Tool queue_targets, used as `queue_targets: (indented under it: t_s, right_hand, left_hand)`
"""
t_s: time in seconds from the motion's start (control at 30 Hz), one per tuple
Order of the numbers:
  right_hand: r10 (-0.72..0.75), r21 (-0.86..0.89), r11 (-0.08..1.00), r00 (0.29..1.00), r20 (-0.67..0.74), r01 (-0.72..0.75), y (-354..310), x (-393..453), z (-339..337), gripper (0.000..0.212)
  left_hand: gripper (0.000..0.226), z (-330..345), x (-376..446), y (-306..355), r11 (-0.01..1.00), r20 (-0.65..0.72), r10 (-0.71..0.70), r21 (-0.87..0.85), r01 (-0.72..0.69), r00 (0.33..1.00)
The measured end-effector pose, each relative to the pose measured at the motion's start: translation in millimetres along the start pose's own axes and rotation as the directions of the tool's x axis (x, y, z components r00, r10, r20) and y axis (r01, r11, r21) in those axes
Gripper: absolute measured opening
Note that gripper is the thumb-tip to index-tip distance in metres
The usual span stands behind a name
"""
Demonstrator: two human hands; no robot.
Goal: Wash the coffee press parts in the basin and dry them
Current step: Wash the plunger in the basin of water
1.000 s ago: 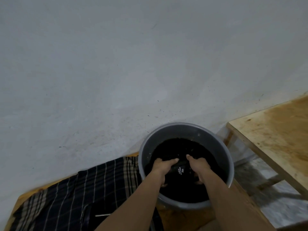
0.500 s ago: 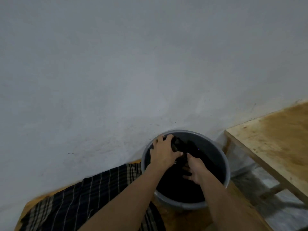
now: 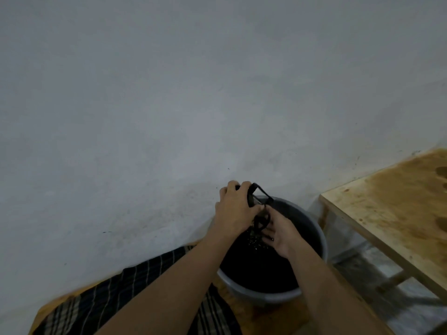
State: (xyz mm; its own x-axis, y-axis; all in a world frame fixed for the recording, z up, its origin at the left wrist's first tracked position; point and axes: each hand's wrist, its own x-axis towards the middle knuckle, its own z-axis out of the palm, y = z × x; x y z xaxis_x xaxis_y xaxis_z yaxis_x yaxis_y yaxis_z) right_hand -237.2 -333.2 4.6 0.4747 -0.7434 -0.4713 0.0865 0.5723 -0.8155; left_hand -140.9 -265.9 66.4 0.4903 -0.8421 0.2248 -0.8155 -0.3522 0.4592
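Bare grey wall (image 3: 169, 105) fills most of view. Stained wooden table (image 3: 396, 213) at right; plaid cloth (image 3: 101, 303) at left. Grey basin (image 3: 314, 240) holds dark water. Left hand (image 3: 235, 211) grips dripping black press part (image 3: 260, 209) above it; right hand (image 3: 281, 232) touches it, fingers loosely curled.

- The basin (image 3: 316, 232) looks like grey plastic, smooth, with a dull sheen along its rim; the water inside reads near black and glossy, with small bright glints.
- The coffee press part (image 3: 260, 201) is black, apparently plastic, smooth and slightly shiny where wet; finer detail is too dark to tell.
- The cloth (image 3: 116, 296) at the low table's left end is woven fabric, dark with pale checked stripes, matt and rumpled.
- The low table (image 3: 273, 317) under the basin is bare wood, orange-brown, matt.
- The side table (image 3: 391, 201) at the right is pale plywood, matt, stained brown and rough-looking.
- The wall (image 3: 169, 105) is painted plaster, matt, faintly speckled.
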Motion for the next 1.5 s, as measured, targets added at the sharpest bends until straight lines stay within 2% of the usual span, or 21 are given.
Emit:
queue_targets:
  t_s: [0.1, 0.27, 0.37, 0.5, 0.63, 0.77, 0.97, 1.13, 1.23, 1.3, 1.43, 1.5]
  right_hand:
    - [-0.044, -0.059, 0.997, 0.999, -0.022, 0.043, 8.8, 1.0, -2.0, 0.033]
    - [-0.038, -0.149, 0.988, 0.999, -0.029, 0.033, 17.0, -1.9, -1.9, 0.04]
    - [0.022, -0.179, 0.984, 1.0, -0.019, -0.025, 23.3, -5.4, -3.4, 0.043]
    - [-0.002, -0.207, 0.978, 1.0, -0.017, -0.001, 29.2, -5.7, -5.0, 0.041]
    - [-0.015, -0.148, 0.989, 1.0, 0.0, 0.015, 27.0, -9.8, -3.8, 0.039]
    - [-0.024, -0.037, 0.999, 0.996, 0.091, 0.028, 24.2, -15.4, -4.1, 0.032]
    - [-0.079, -0.082, 0.993, 0.996, 0.044, 0.083, 27.9, -16.3, -4.3, 0.039]
    - [-0.106, -0.046, 0.993, 0.991, 0.076, 0.11, 25.0, -20.9, -5.8, 0.031]
    - [-0.098, -0.141, 0.984, 0.991, 0.092, 0.11, 27.5, -22.9, -4.4, 0.057]
    - [-0.101, -0.188, 0.975, 0.99, 0.1, 0.119, 28.8, -20.7, -6.7, 0.064]
    - [-0.078, -0.222, 0.97, 0.99, 0.118, 0.103, 28.6, -26.4, -5.4, 0.061]
    - [-0.084, -0.187, 0.977, 0.99, 0.111, 0.103, 32.3, -25.7, -6.3, 0.051]
  left_hand:
    - [0.058, 5.3, -10.7, -8.6, 0.998, 0.004, -0.037, -0.056, 0.037, 0.999]
    - [0.057, 4.9, -17.9, -11.0, 0.999, 0.01, -0.011, -0.047, 0.011, 1.0]
    - [0.055, 7.3, -21.5, -18.3, 0.998, 0.033, -0.026, -0.048, 0.028, 0.999]
    - [0.055, 6.8, -25.0, -23.4, 0.997, 0.02, -0.023, -0.068, 0.025, 1.0]
    - [0.055, 2.4, -28.8, -25.2, 0.995, -0.015, -0.017, -0.103, 0.016, 1.0]
    - [0.054, -2.7, -31.5, -26.7, 0.992, -0.041, -0.014, -0.13, 0.009, 0.999]
    - [0.053, -3.9, -37.2, -26.9, 0.991, -0.05, 0.002, -0.136, -0.009, 0.999]
    - [0.053, -7.6, -37.6, -26.5, 0.989, -0.1, 0.037, -0.141, -0.051, 0.994]
    - [0.053, -8.2, -41.1, -33.3, 0.989, -0.101, 0.077, -0.116, -0.089, 0.992]
    - [0.056, -7.9, -43.3, -40.3, 0.988, -0.088, 0.064, -0.135, -0.075, 0.994]
    - [0.054, -3.9, -46.3, -45.6, 0.983, -0.108, 0.087, -0.152, -0.102, 0.99]
    - [0.053, -2.8, -47.4, -45.4, 0.98, -0.113, 0.089, -0.167, -0.107, 0.99]
